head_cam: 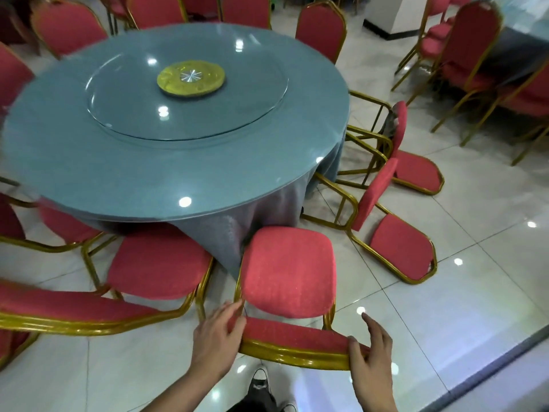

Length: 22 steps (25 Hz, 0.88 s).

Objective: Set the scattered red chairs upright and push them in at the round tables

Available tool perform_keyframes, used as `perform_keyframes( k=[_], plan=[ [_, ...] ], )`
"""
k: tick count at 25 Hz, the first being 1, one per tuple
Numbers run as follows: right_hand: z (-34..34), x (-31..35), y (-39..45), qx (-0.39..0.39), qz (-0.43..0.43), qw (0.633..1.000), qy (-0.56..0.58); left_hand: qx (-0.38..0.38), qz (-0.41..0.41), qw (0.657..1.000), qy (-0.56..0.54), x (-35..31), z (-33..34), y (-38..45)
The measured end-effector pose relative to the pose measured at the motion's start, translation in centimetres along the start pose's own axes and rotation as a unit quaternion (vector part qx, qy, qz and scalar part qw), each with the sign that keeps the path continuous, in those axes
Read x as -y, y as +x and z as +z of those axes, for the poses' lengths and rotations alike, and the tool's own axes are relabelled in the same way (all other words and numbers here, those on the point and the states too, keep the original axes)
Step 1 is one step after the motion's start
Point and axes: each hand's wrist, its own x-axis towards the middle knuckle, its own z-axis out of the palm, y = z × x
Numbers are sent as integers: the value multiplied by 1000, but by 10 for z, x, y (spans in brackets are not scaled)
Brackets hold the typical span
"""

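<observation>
Chair backrest (297, 341) between both gripping hands

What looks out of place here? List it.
Two red chairs lie tipped on their backs right of the round table: the near one and the far one, legs toward the tablecloth. The chair being held stands upright.

— What's the floor (463, 292) like?
— Pale glossy tiles, dotted with bright spots of reflected ceiling light.
— And further off?
— A white pillar (416, 16) with a dark base at the far right. Nearer, along the right edge, a grey step (505, 367) runs aslant.
</observation>
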Motion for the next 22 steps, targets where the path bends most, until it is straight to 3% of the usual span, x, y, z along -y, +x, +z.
perform_keyframes(
  k=[5,8,22],
  plan=[
    [-3,3,11,0,64,998,21,44,5,998,39,-8,-5,16],
    [2,-2,11,-22,77,995,53,27,-10,999,21,-10,-1,4],
    [-34,4,130,95,-54,994,15,-81,-128,988,-28,-71,62,-21]
  ],
)
